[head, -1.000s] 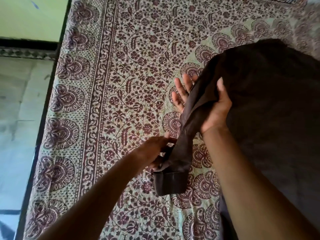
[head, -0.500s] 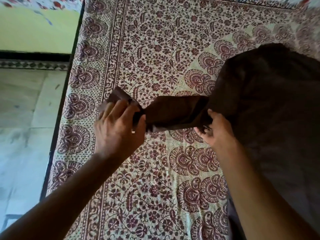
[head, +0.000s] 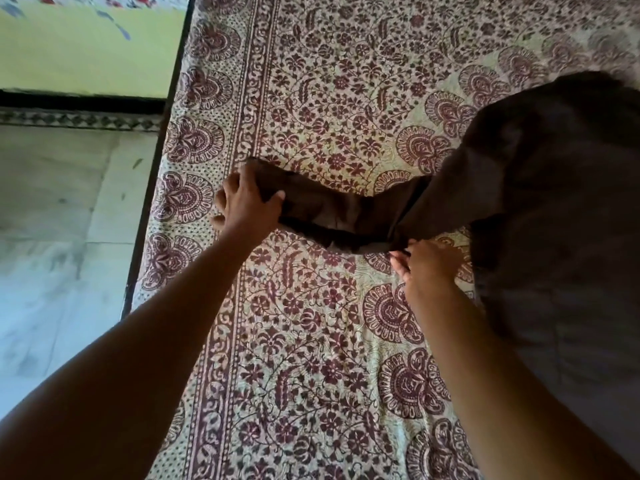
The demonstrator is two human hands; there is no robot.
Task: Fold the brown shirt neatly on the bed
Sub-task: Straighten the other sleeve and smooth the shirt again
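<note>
At nine o'clock lies a pale stone floor (head: pixel 52 237), and above it, toward eleven o'clock, a yellow-green wall (head: pixel 90 53) with a dark skirting band at its foot. A dark bed edge (head: pixel 152 188) runs down from twelve toward eight o'clock, and beside it begins the bedspread (head: pixel 311 341), cream with maroon flowers, vines and fan-shaped medallions, which fills the middle of the view.

The left hand (head: pixel 247 202), just left of centre at about ten o'clock, grips the cuff end of the sleeve (head: pixel 339 211): its thumb lies across the top of the cloth and its fingers curl down round the far edge. The sleeve stretches from that hand toward three o'clock, low over the bedspread; whether it touches the cover along its length I cannot tell.

The right hand (head: pixel 429 268), just right of centre, pinches the lower edge of the sleeve where it meets the shirt body, fingers bent and bunched on the fabric.

The brown shirt (head: pixel 554 220) lies spread on the bed from two o'clock down to five o'clock.
</note>
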